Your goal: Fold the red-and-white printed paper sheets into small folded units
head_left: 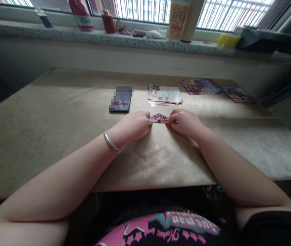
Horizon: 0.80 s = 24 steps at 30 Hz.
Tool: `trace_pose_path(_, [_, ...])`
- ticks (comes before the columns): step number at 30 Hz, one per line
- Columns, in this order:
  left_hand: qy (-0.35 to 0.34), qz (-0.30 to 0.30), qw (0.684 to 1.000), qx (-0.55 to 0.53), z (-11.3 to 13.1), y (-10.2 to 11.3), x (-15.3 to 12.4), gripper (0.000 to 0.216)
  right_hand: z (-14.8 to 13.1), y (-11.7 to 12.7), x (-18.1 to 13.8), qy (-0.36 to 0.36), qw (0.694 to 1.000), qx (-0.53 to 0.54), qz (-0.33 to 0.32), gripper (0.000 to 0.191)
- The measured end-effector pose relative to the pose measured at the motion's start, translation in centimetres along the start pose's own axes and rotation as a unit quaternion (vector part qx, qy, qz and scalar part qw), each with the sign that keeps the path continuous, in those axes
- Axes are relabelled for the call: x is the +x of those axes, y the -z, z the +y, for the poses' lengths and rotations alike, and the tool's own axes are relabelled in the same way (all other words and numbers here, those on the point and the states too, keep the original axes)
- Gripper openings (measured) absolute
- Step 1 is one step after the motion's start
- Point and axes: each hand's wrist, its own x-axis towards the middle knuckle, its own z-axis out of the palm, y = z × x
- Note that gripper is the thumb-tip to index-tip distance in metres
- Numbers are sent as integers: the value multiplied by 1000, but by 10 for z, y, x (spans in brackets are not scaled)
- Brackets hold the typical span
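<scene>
A small folded piece of colourful printed paper [159,118] lies low over the table between my two hands, its top edge rising to a shallow peak. My left hand [138,124] pinches its left end, fingers curled in. At the right end, my right hand [185,122] grips the paper between thumb and fingers. Just beyond the paper is a loose stack of printed sheets [169,94], white with red borders. A dark phone [121,99] rests behind my left hand.
Colourful printed sheets [201,86] lie at the back right, with another small pile [238,94] beside them. The table [45,136] ends at a wall under a granite windowsill [135,40]. On the sill stand a pink bottle [82,15], a patterned cup [177,20] and a yellow object [229,40].
</scene>
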Motion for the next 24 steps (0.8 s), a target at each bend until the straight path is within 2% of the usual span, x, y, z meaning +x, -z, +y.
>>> trace_pose_path(4, [2, 28, 999, 17, 1, -3, 2, 28, 9, -11, 2, 41, 996, 67, 42, 18])
trace_pose_path(7, [-16, 58, 998, 36, 7, -5, 4, 28, 13, -17, 5, 57, 993, 95, 48, 20])
trace_pose_path(13, [-48, 95, 994, 27, 17, -12, 4, 32, 11, -16, 6, 56, 995, 76, 35, 20])
trace_pose_path(18, [-22, 92, 996, 2, 9, -16, 3, 34, 4, -13, 4, -11, 996, 74, 41, 22])
trace_pose_path(24, [9, 112, 994, -8, 2, -18, 5, 31, -2, -9, 3, 38, 998, 40, 42, 34])
